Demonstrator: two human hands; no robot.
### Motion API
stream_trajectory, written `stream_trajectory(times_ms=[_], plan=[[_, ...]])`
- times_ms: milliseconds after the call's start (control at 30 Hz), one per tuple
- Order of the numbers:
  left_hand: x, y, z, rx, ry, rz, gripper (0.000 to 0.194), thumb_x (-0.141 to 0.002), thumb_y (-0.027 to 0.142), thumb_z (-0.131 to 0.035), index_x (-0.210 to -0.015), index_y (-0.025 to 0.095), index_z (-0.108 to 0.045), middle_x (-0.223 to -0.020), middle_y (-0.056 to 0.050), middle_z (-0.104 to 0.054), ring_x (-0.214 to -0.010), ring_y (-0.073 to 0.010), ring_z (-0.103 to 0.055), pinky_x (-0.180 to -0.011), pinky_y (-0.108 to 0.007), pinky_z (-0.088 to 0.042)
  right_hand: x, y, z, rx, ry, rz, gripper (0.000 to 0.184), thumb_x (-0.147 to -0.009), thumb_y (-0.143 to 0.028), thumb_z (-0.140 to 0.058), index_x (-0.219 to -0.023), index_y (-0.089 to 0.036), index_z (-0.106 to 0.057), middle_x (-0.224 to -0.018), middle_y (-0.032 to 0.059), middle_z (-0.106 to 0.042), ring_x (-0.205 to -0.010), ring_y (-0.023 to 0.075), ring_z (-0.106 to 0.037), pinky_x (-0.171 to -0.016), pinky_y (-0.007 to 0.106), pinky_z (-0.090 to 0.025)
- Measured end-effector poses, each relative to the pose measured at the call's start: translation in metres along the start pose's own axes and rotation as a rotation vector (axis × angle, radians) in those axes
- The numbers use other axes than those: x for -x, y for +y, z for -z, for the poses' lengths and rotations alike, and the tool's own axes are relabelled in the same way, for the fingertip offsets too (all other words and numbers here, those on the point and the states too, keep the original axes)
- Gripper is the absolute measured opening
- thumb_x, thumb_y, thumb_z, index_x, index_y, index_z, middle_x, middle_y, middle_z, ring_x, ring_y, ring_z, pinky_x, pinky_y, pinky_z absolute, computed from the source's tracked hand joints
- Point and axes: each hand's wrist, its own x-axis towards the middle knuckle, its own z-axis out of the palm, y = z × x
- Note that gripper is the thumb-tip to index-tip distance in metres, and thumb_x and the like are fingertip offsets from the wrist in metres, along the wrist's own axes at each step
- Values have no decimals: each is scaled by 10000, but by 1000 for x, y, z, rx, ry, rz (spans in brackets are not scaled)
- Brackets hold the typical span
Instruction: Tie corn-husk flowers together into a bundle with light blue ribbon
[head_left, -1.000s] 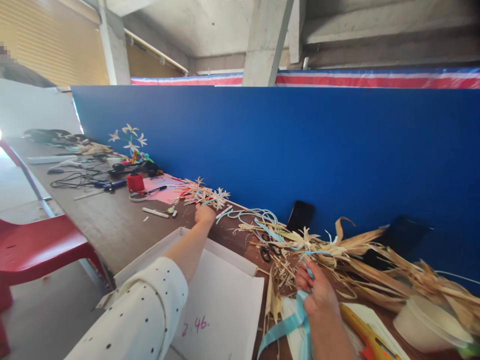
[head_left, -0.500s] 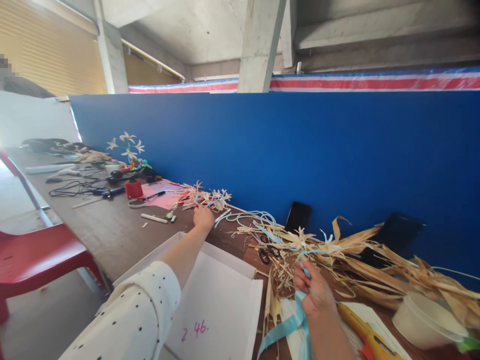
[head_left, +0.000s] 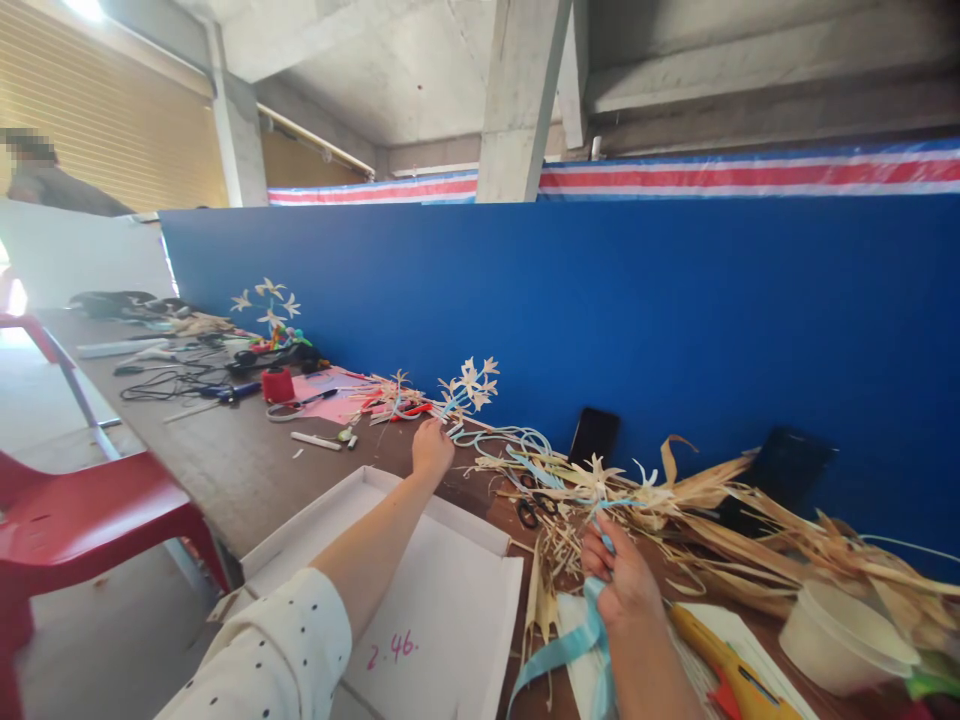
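My left hand (head_left: 433,450) reaches out over the table, closed on the light-blue stem of a spray of cream husk flowers (head_left: 471,384), whose heads stand up beyond my fingers. Closer in on the right, my right hand (head_left: 621,575) is wrapped around the light-blue stem of another flower spray (head_left: 598,480). A light-blue ribbon (head_left: 564,648) hangs from under that grip and loops down to the lower edge. My palm hides part of the stem and ribbon.
A shallow white box (head_left: 442,610) marked 2.46 lies between my arms. Dried husk strips (head_left: 720,500), scissors (head_left: 527,513), a phone (head_left: 595,436), a yellow glue gun (head_left: 724,660) and a white tub (head_left: 844,640) are at right. A blue partition (head_left: 600,310) backs the table.
My left hand has moved right with the flower spray, whose heads now stand higher and clear of the pile. My right hand keeps its hold. The view has shifted slightly.
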Motion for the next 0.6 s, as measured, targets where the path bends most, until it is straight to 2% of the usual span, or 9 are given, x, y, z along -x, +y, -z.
stream_trajectory(times_ms=[267, 433, 600], plan=[[-3, 6, 4, 177, -75, 99, 364, -761, 157, -454, -1064, 178, -654, -1044, -46, -671, -951, -170, -606, -833, -229, -438, -1, 0, 0, -61, -5, -48, 355, -552, -198, -780, -650, -170, -440, -533, -104, -389, -344, -17, -208, -272, 99, -162], [-5, 3, 2, 209, -83, 151, 383, -751, 168, -469, -1091, 162, -646, -1027, -41, -680, -919, -168, -614, -809, -226, -447, 0, 0, 0, -43, -18, -35, 344, -579, -221, -771, -651, -174, -437, -539, -102, -378, -352, -9, -213, -274, 104, -162], [-7, -3, 3, 157, -78, 173, 362, -750, 174, -480, -1073, 168, -643, -1067, -29, -662, -982, -179, -593, -842, -228, -435, 0, 1, 1, -1, -15, -35, 344, -591, -250, -772, -649, -179, -441, -541, -97, -385, -354, -7, -211, -275, 104, -161]])
